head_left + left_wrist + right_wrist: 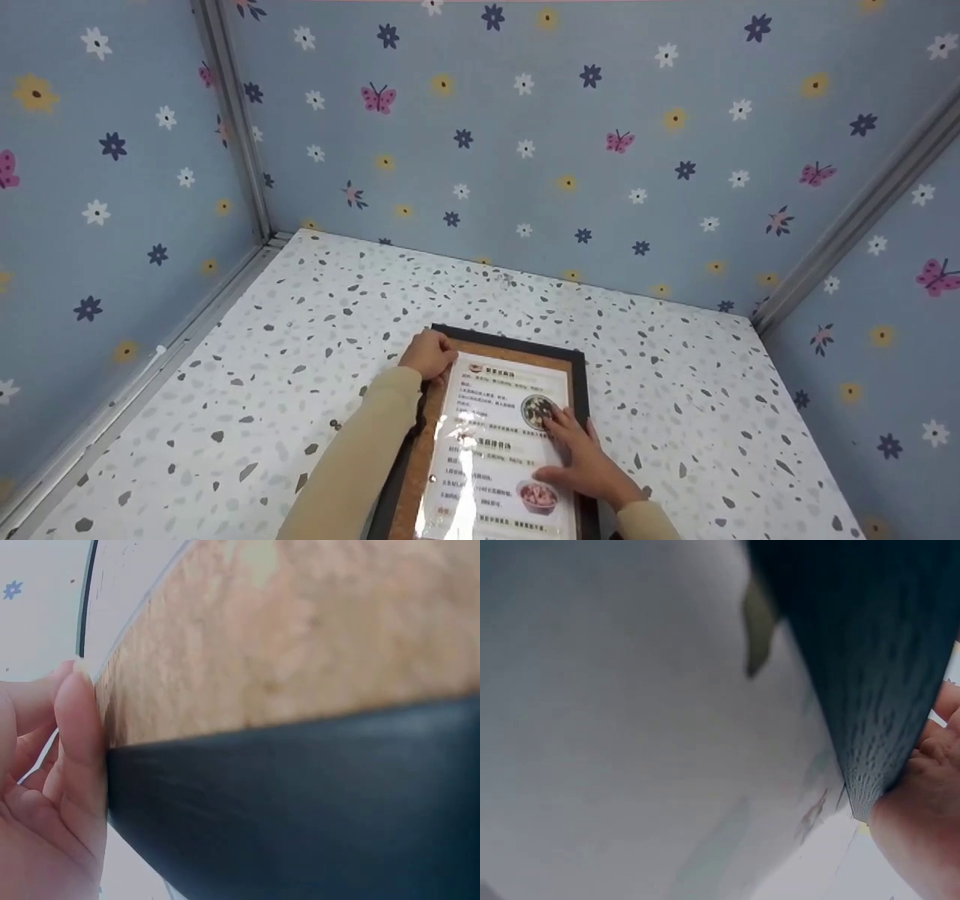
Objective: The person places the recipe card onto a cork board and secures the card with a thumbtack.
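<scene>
A laminated sheet [495, 427] printed with Chinese text and two round food pictures lies on a cork board [517, 358] with a black frame [578, 382]. At the sheet's upper left corner, my left hand [429, 355] pinches the edge between thumb and fingers. In the left wrist view the fingertips [79, 690] meet beside the cork, close to the sheet's edge. My right hand [581, 461] rests with spread fingers on the sheet's right side, over part of the upper picture. From the right wrist, the dark side of the frame shows beside that hand [922, 817].
The board lies on a white speckled tabletop [300, 352]. Blue panels with flowers and butterflies [495, 112] rise at the back and both sides, joined by grey metal posts [232, 112]. Glare streaks the sheet's left part.
</scene>
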{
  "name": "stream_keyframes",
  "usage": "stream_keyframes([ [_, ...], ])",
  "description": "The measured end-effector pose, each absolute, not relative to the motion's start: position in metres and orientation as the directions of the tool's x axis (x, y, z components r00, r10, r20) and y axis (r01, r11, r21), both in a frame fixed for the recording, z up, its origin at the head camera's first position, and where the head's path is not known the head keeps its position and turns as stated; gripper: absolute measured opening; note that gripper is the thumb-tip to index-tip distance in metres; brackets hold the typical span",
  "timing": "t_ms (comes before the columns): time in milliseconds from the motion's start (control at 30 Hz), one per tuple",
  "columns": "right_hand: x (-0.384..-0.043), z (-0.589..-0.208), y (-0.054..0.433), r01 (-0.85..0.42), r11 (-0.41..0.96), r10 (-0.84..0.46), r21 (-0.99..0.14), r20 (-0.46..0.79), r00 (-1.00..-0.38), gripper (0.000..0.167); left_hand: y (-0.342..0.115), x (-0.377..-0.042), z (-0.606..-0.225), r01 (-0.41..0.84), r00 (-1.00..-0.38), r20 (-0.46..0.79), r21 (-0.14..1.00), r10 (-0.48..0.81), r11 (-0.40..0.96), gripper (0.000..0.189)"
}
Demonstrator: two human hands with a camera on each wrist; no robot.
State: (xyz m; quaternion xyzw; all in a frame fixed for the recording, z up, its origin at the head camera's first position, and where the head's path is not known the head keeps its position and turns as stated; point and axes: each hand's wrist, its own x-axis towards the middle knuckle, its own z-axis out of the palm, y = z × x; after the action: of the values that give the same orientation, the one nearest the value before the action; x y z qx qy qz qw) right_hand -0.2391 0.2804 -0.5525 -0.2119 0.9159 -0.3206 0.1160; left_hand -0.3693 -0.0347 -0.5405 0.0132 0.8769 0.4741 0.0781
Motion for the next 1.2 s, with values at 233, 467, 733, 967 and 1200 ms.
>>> stream_keyframes([
  [233, -0.2410, -0.5551, 0.2819, -0.325, 0.709, -0.465, -0.626, -0.068, -0.882, 0.093, -0.0319, -0.3700, -0.5400, -0.021, -0.991, -0.098, 0.801, 0.095, 0.598, 0.011],
  [467, -0.2420, -0.5563, 0.2810, -0.327, 0.716, -0.464, -0.617, -0.070, -0.883, 0.093, -0.0321, -0.3699, -0.5405, -0.035, -0.992, -0.100, 0.795, 0.074, 0.605, 0.008],
  [733, -0.2403, -0.5555, 0.2803, -0.323, 0.732, -0.456, -0.600, -0.078, -0.887, 0.094, -0.0297, -0.3677, -0.5401, -0.031, -0.990, -0.106, 0.789, 0.087, 0.613, 0.008],
  [967, -0.2398, -0.5548, 0.2814, -0.347, 0.716, -0.471, -0.606, -0.051, -0.881, 0.094, -0.0321, -0.3635, -0.5415, 0.039, -0.987, -0.070, 0.767, 0.144, 0.641, 0.006],
  [1200, -0.2396, -0.5573, 0.2813, -0.344, 0.709, -0.474, -0.615, -0.054, -0.879, 0.091, -0.0345, -0.3623, -0.5409, 0.055, -0.985, -0.062, 0.766, 0.159, 0.641, 0.011],
])
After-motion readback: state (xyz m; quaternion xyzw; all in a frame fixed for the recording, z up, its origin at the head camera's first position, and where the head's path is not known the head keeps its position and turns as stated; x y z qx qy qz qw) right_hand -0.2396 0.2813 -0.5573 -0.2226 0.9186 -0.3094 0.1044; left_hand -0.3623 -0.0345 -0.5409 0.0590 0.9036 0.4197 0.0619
